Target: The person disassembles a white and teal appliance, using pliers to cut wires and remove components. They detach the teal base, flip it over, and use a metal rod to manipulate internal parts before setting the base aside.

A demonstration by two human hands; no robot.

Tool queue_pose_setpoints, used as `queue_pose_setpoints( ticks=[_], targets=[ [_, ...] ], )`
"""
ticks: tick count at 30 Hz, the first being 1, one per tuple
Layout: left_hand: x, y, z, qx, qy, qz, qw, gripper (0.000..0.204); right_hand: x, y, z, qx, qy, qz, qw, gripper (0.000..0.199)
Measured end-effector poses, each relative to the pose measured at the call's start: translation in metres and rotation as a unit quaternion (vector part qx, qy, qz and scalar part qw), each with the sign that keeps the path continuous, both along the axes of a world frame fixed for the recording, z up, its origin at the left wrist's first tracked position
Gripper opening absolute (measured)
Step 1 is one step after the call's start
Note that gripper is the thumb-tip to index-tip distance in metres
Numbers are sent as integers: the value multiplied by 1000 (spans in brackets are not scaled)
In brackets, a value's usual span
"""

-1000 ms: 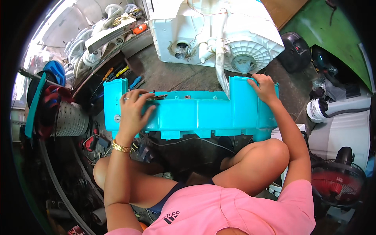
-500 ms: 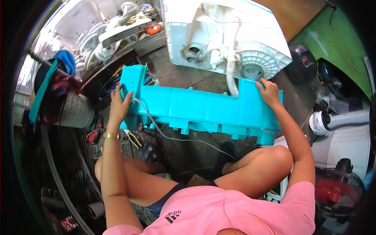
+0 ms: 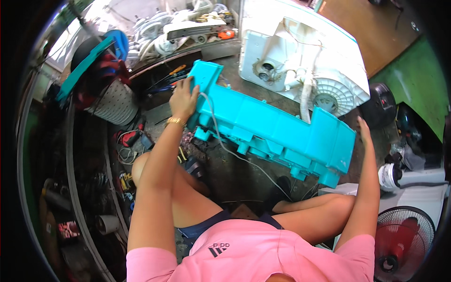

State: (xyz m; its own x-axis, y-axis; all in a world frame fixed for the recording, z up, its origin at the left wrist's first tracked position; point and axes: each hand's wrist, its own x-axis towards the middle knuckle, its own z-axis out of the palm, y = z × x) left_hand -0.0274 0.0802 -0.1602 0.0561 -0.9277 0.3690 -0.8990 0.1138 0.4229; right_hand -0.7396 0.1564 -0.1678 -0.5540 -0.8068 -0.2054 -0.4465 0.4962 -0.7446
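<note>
A long turquoise plastic panel housing (image 3: 263, 117), with raised ends and stubby projections along its near side, is tilted in front of me, its left end farther away. My left hand (image 3: 184, 98) grips the left end, fingers over the edge and a gold band on the wrist. Just beyond the right end is my right hand (image 3: 364, 131), its fingers stretched out; whether the palm touches the housing I cannot tell. A thin grey cord (image 3: 221, 141) runs from near my left hand across the housing's front towards my feet.
A white washing machine body (image 3: 305, 61) with a corrugated hose lies behind the housing. On the left stand a perforated white tub (image 3: 112, 103) and a red power tool (image 3: 128, 137). A red fan (image 3: 399, 244) is at lower right, and white parts (image 3: 164, 42) are heaped at the back.
The housing has turned clockwise, its right end now nearer me and its left end farther. My right hand has come off the top of its right end to beside it. The view has shifted left.
</note>
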Motion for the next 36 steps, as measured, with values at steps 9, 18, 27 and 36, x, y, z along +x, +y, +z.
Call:
queue_pose_setpoints(
  ticks=[9,18,27,36],
  targets=[
    [13,-45,3,101,-178,6,979,57,54,74,-46,-73,-325,0,943,50],
    [-33,-47,56,74,-277,-337,897,62,83,95,-50,-138,-430,-37,892,43],
    [-23,-31,27,80,-187,-325,924,82,127,108,-6,-163,-418,-84,890,37],
    [15,-11,50,126,-287,-392,865,75,163,151,21,-247,-426,-75,867,31]
  ],
)
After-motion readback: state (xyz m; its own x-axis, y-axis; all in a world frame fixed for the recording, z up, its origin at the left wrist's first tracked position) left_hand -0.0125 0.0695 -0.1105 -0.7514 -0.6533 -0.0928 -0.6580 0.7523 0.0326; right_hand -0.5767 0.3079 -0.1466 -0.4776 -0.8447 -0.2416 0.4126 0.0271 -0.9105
